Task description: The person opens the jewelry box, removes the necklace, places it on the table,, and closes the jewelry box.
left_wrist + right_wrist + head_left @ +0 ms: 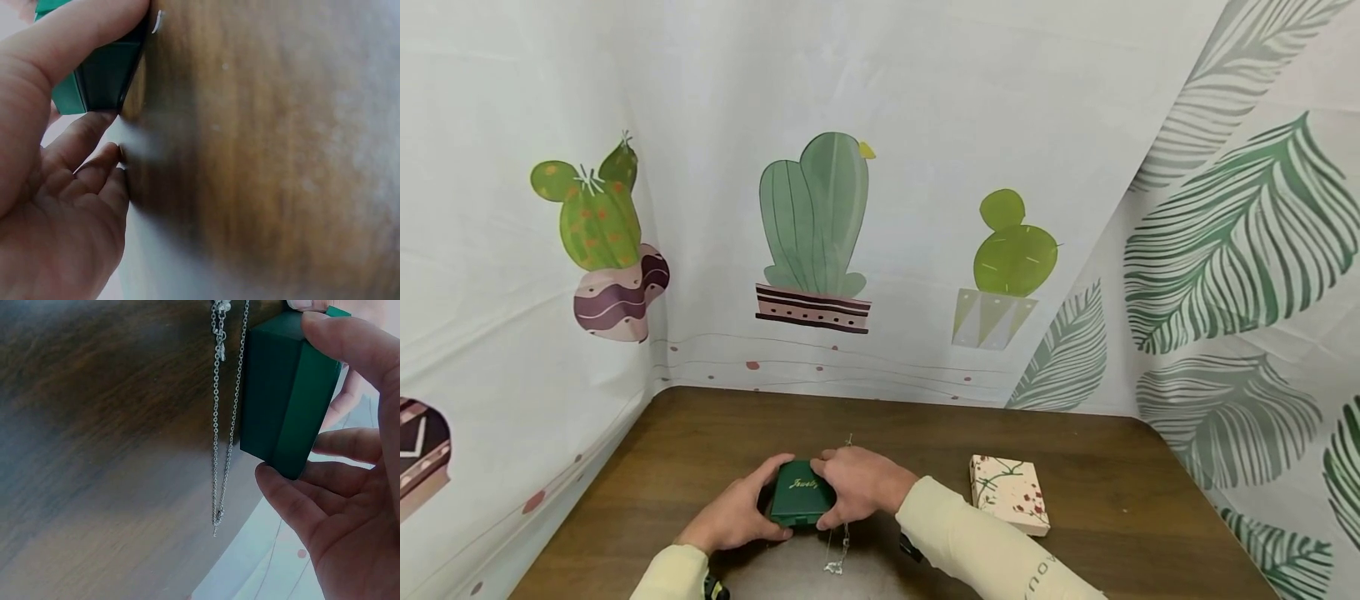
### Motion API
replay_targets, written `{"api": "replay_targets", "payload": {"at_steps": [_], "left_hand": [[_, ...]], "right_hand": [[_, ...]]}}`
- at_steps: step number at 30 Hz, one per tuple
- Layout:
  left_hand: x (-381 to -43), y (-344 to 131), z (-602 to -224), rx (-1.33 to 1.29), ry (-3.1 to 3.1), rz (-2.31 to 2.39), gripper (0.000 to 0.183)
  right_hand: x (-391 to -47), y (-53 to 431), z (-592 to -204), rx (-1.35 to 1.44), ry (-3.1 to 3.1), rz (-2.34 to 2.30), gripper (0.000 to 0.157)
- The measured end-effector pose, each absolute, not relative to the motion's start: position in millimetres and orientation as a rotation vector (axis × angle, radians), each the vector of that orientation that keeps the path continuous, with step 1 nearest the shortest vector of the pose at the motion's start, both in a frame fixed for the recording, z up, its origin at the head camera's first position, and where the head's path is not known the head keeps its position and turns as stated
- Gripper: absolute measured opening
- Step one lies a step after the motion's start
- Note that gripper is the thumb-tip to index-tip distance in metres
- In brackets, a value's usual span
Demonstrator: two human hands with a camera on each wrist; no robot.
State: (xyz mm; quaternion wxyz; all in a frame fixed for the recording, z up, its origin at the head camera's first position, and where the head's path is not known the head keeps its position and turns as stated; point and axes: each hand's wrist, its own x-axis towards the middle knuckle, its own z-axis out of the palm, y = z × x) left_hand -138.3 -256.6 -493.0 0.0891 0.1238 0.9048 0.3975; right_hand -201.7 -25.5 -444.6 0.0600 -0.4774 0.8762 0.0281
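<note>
A small dark green jewelry box (802, 502) with gold lettering on its lid sits on the brown table, its lid down. My left hand (739, 507) grips its left side, thumb at the front corner and fingers at the back. On the opposite side my right hand (863, 481) holds the box between thumb and fingers, as the right wrist view also shows. A silver chain necklace (216, 419) lies stretched along the table just right of the box, apart from it. In the head view its pendant (834, 567) points toward me, and the right hand hides the chain's middle.
Right of my right forearm lies a cream box (1009, 493) with a red and green floral print. The brown table (730, 421) meets white curtains (917, 167) printed with cacti and leaves at the back and sides.
</note>
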Motion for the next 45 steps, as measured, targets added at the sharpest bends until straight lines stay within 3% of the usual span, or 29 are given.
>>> {"api": "replay_targets", "payload": {"at_steps": [45], "left_hand": [[-138, -255, -486, 0.257, 2.645, 1.164, 0.112]], "right_hand": [[-193, -24, -458, -1.418, 2.716, 0.051, 0.086]]}}
